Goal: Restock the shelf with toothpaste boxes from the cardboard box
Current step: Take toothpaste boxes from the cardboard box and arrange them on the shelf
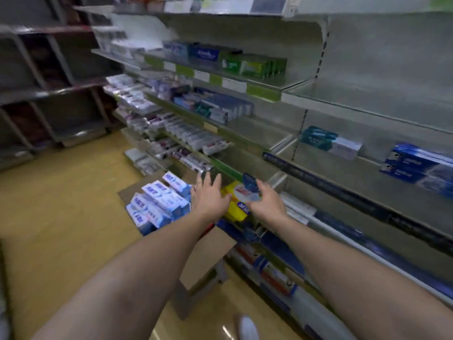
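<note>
Both forearms reach forward and down from the lower edge of the view. The left hand (210, 197) is open, fingers spread, palm down, holding nothing; it hovers at the right end of the stacked toothpaste boxes (157, 204), and the blur prevents telling whether it touches them. The right hand (266, 201) is partly curled with the palm turned toward the left hand; whether it grips anything cannot be told. A yellow package (235, 204) lies between the two hands, and a small dark blue item (250, 181) sits just above the right hand's fingers; contact with either is unclear.

The white-and-blue toothpaste boxes lie in angled rows inside the open cardboard box (208, 256), which stands on the tan floor (61, 217) beside the shelf unit, to the left of and below the left hand.

Beyond the hands, the shelf (306, 177) at hand level shows a bare stretch. Higher tiers carry green boxes (255, 66) and blue boxes (220, 106). Farther right, a teal-and-white box (328, 142) and a dark blue stack (416, 165) rest on the neighbouring bay.
</note>
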Action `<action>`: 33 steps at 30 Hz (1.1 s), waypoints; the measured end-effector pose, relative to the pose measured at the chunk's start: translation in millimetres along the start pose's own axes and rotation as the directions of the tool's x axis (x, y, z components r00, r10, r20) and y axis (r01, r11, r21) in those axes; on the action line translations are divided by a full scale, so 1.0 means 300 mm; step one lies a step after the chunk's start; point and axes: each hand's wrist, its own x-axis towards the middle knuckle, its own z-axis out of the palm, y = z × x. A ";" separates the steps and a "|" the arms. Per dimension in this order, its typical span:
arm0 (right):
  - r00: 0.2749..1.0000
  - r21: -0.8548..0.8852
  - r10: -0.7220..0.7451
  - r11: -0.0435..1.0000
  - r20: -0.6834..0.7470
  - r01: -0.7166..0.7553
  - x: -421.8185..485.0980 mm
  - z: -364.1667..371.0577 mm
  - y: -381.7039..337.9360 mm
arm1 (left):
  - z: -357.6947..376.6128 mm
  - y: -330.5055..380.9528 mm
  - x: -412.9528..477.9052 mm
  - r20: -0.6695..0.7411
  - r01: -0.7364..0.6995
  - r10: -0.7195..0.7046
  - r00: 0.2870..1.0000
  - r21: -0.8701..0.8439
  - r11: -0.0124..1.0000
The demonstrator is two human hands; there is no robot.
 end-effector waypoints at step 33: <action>0.728 -0.058 -0.050 0.991 0.683 0.123 0.825 0.921 -0.342 | 0.273 -0.803 0.430 0.258 0.843 -0.864 0.432 -0.456 0.285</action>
